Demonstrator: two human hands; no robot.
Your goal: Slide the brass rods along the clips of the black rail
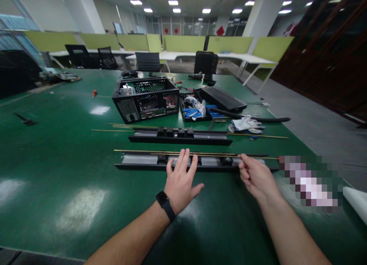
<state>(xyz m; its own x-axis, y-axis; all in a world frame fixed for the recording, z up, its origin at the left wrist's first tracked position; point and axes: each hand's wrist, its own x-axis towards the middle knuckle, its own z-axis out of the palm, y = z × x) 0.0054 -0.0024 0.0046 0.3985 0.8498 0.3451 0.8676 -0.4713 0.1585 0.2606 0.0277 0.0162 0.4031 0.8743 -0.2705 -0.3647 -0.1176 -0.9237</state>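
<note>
While the right hand [257, 177] pinches the thin brass rods [134, 151] toward their right ends, the left hand [180, 183] lies over them, fingers spread, gripping nothing. The rods run left to right, lengthwise along the near black rail's [146, 167] far edge.
</note>
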